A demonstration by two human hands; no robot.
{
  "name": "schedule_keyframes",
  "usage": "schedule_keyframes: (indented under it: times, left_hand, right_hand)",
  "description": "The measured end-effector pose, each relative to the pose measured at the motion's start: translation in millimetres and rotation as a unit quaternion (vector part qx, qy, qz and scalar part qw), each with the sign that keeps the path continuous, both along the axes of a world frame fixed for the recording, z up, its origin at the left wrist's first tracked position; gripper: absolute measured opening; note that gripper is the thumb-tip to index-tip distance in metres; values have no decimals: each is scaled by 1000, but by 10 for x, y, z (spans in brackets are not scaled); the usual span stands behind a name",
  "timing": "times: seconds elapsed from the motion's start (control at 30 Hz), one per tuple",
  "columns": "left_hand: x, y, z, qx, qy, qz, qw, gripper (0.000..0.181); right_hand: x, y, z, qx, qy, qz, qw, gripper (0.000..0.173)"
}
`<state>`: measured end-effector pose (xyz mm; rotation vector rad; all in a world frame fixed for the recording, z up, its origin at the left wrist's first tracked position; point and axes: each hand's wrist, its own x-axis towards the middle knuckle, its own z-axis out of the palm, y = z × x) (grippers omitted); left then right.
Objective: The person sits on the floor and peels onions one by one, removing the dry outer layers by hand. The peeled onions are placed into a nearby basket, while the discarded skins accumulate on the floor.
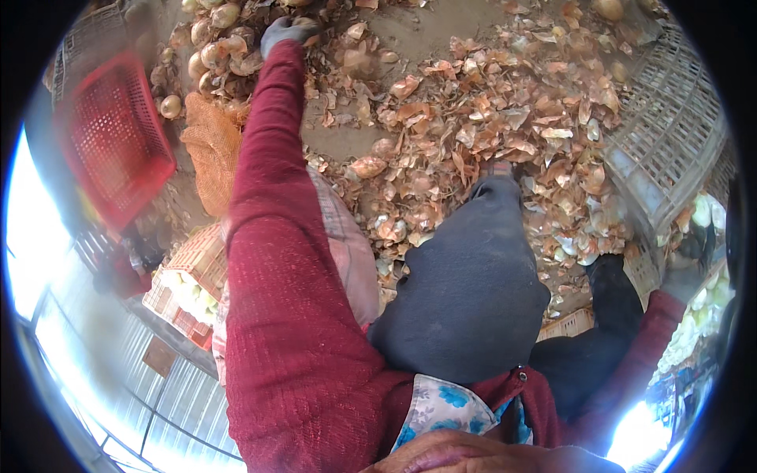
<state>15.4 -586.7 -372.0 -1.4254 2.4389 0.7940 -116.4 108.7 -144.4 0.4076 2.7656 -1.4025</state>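
My left arm, in a dark red sleeve, stretches far out to a pile of unpeeled onions point(216, 53). At its end, my left hand point(288, 32) in a grey glove lies against the pile; whether its fingers grip an onion cannot be made out. Far to the right, my right hand point(683, 277) is blurred and partly shadowed. It is beside peeled white onions point(689, 331), and its fingers are too unclear to read. An orange mesh sack point(213, 151) lies beside my left forearm.
Loose onion skins point(473, 124) cover the ground around my legs. A red plastic basket point(115, 136) leans at the left, above an orange crate point(195, 278) with peeled onions. A pale slatted crate point(668, 130) stands tilted at the right. A pinkish woven sack point(346, 248) lies beside my knee.
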Motion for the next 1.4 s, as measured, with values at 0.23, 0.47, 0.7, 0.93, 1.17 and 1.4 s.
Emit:
schedule_keyframes:
  times: [0.23,0.47,0.7,0.93,1.17,1.4]
  left_hand:
    - [37,1818,180,149,80,-59,984,74]
    - [59,2835,1075,598,302,61,740,68]
    - [-401,3384,2531,501,308,-274,761,68]
    - [-658,4175,3530,392,321,-515,691,66]
    - [-436,4955,4083,562,303,-364,678,67]
    - [-375,5275,3955,555,223,-331,729,62]
  right_hand:
    - [103,-187,173,104,44,31,993,37]
    - [363,-424,381,-135,32,3,990,38]
    - [947,-892,664,-187,-73,235,951,39]
    - [1176,-898,1334,-416,-88,113,898,31]
    - [1312,-237,1664,-359,42,117,925,24]
    - [1620,88,1433,157,202,206,944,58]
